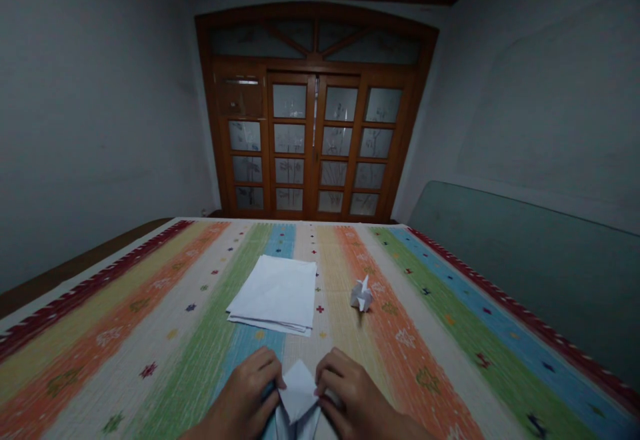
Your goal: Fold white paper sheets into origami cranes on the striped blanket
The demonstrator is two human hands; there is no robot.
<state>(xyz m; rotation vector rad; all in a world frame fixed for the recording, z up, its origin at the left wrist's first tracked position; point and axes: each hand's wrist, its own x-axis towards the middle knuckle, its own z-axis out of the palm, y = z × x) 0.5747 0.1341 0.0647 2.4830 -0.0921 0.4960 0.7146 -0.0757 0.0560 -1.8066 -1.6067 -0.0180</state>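
At the near edge of the table, a partly folded piece of white origami paper (299, 392) lies between my two hands, its pointed flap facing away from me. My left hand (253, 390) pinches its left side between thumb and fingers. On the opposite side, my right hand (347, 390) pinches the right edge with fingers curled. The lower part of the paper runs out of the bottom of the view. Beyond my hands rests a stack of white square paper sheets (276, 292). A small folded paper figure (361, 295), bird-like with pointed tips, stands to the right of the stack.
A striped, patterned tablecloth (190, 333) covers the table. A pale green panel or seat back (525, 253) runs along the right side. Wooden double doors (314, 140) with glass panes stand beyond the far edge, between white walls.
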